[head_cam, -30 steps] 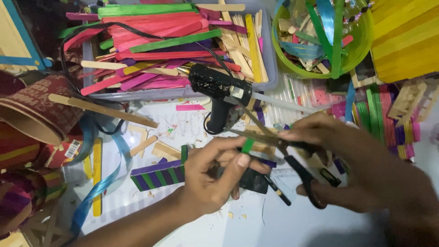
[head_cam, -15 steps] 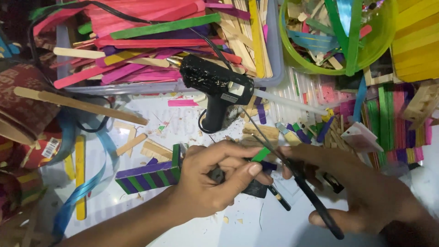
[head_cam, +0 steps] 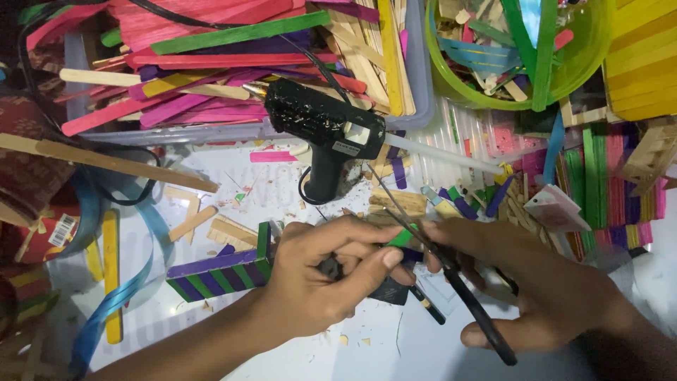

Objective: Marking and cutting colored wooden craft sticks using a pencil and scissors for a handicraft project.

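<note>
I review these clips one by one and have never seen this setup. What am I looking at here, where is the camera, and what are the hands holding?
There is no machine: a person works with two bare hands, filmed by a camera on their head looking down. The left hand pinches a small green stick piece and rests on a purple-and-green striped stick panel. The right hand grips black scissors, blades at that green piece. On the white table stand a black glue gun, a clear tray of coloured craft sticks, a green bowl of offcuts, and blue ribbon.

One head-worn camera looks steeply down, close over the cluttered white table.
</note>
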